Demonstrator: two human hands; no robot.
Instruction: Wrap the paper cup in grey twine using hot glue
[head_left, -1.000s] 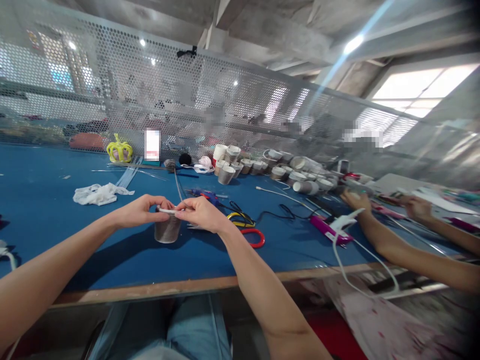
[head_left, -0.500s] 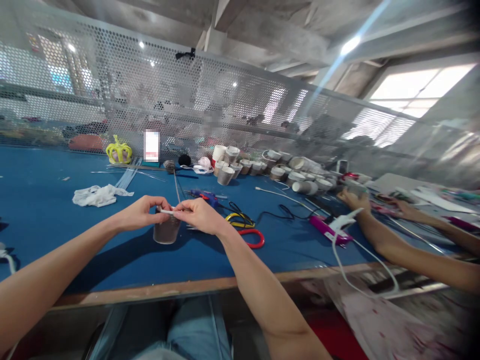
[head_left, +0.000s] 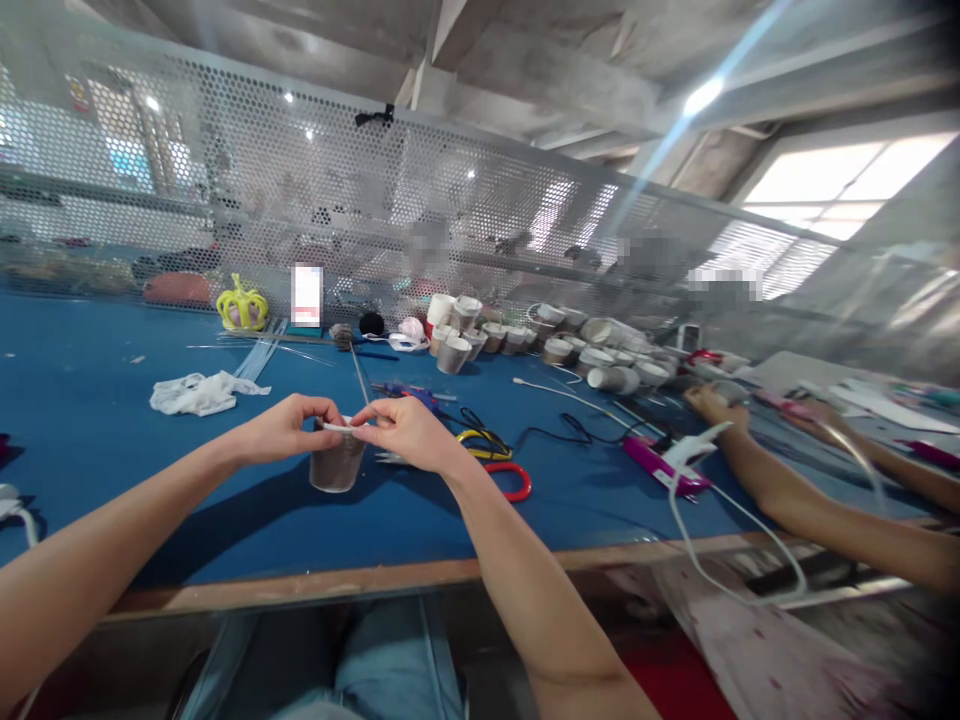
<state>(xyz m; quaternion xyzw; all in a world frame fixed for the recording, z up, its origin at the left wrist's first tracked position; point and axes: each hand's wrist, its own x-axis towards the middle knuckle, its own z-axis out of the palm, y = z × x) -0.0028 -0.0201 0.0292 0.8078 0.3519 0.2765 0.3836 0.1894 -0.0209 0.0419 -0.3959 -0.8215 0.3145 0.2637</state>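
Note:
A small grey-brown cup [head_left: 335,468] with a pale rim stands on the blue tabletop in front of me. My left hand [head_left: 304,425] is closed on the cup's rim, thumb and fingers pinching it from the left. At the rim's right side, my right hand [head_left: 397,428] pinches a strand of grey yarn [head_left: 360,375]. That strand runs back to a small ball of grey yarn [head_left: 342,336]. My fingers hide part of the rim and the yarn's end.
Scissors with red and yellow handles [head_left: 510,482] lie right of my hands, near a blue glue gun [head_left: 409,394]. Crumpled white cloth [head_left: 201,393] sits left. Several cups [head_left: 454,354] stand behind. At right, a co-worker's hands [head_left: 716,405] work beside a purple-and-white tool [head_left: 664,465].
My right hand has shifted slightly at the rim, its fingers a little more raised. My left hand keeps its hold on the cup. The co-worker's farther hand has moved and a strip there is blurred.

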